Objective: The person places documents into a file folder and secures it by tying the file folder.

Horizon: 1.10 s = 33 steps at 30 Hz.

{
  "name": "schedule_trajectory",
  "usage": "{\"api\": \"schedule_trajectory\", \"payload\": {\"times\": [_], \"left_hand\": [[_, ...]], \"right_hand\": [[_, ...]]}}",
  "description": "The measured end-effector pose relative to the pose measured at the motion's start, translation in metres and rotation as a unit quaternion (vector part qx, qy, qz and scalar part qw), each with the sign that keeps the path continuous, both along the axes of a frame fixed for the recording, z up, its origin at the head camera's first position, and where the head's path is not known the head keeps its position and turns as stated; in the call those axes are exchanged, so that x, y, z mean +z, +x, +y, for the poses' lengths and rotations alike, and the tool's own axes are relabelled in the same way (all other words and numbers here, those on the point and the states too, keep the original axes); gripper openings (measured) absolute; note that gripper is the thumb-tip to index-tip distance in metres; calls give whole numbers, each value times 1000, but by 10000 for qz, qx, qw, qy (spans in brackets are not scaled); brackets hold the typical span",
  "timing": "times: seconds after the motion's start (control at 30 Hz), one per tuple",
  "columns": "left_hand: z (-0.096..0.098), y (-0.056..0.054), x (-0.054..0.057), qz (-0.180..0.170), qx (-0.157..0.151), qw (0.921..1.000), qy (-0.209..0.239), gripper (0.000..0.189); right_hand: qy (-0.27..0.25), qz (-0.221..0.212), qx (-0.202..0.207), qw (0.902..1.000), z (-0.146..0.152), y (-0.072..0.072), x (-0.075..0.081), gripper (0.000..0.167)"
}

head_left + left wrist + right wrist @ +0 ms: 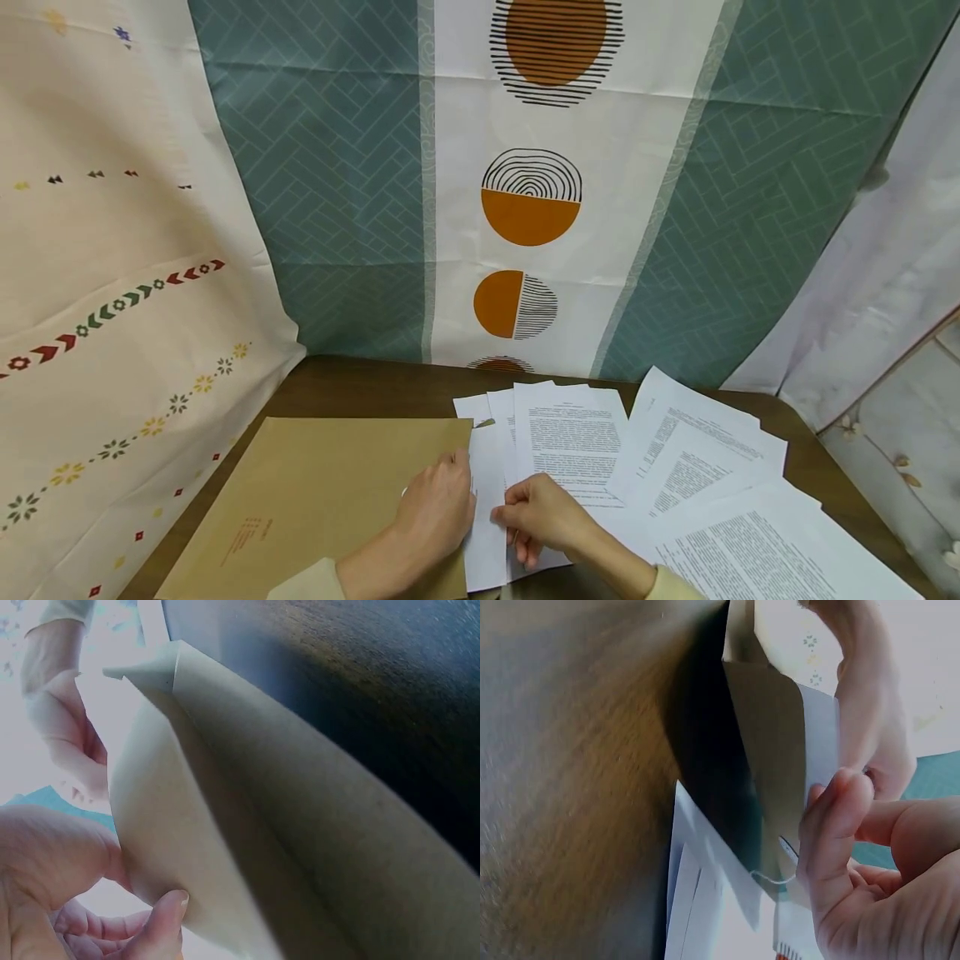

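A large brown paper envelope (322, 483) with small red print lies at the left of the table. My left hand (438, 504) holds its right edge. In the left wrist view, thumb and fingers of the left hand (97, 892) pinch one wall of the envelope (187, 817), whose mouth gapes. Right beside that edge, my right hand (543, 517) has its thumb and fingers together. A thin white string (771, 879) runs to the fingertips of the right hand (885, 862), beside a small disc (788, 849). The exact pinch is partly hidden.
Printed sheets (573, 442) lie fanned behind and beside the right hand, and more sheets (750, 550) spread across the right side. The dark wooden table (360, 387) shows behind the envelope. A patterned cloth (352, 167) hangs at the back.
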State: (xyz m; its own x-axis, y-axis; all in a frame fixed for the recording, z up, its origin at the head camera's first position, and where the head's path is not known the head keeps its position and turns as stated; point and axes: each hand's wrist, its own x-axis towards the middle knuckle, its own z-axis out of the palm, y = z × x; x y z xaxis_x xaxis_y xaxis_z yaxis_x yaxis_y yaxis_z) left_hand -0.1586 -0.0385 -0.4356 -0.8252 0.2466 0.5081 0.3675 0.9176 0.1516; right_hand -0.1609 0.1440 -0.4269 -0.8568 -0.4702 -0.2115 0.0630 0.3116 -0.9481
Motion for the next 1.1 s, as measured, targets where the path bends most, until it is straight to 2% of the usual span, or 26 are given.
{"api": "schedule_trajectory", "payload": {"times": [0.2, 0.47, 0.57, 1.1], "left_hand": [[1, 1, 1, -2, -21, 10000, 61, 26], [0, 2, 4, -247, -180, 9995, 59, 26], [0, 3, 4, -294, -201, 9994, 38, 25], [1, 4, 3, -76, -153, 9999, 11, 25]], "right_hand": [[182, -147, 96, 9997, 2, -5, -2, 25], [209, -398, 250, 9987, -3, -11, -5, 31], [267, -371, 335, 9984, -5, -12, -6, 31], [578, -294, 560, 9963, -16, -18, -12, 32]]}}
